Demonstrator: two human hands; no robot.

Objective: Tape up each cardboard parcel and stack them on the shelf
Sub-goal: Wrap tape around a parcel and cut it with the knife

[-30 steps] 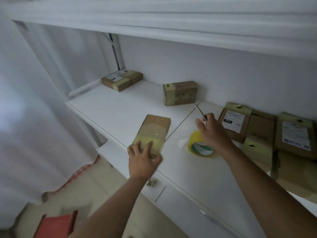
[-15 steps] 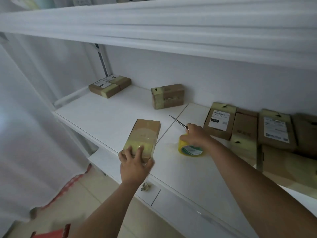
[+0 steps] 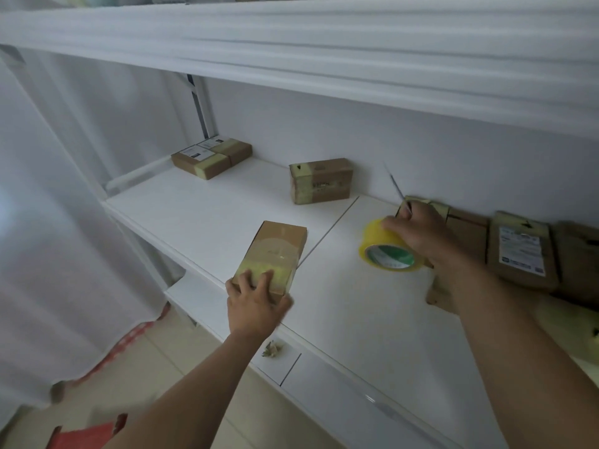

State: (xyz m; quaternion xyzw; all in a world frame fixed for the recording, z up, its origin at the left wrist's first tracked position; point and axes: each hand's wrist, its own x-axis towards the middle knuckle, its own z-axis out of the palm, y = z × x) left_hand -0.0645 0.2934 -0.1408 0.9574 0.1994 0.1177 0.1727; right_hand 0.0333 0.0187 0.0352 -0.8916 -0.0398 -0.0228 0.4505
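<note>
Left hand (image 3: 256, 306) grips the taped parcel (image 3: 275, 254); right hand (image 3: 421, 231) holds the tape roll (image 3: 385, 247) plus probably a blade (image 3: 397, 189) pointing 11 o'clock, which could nick something.

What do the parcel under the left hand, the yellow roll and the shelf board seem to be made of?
Parcel: brown cardboard, matt, with a glossy yellowish tape band that catches light.
Roll: translucent yellow plastic tape, shiny; its core carries a green and white print, material unclear.
Shelf board: smooth white panel, likely laminated wood or painted metal; a thin seam splits it.
</note>
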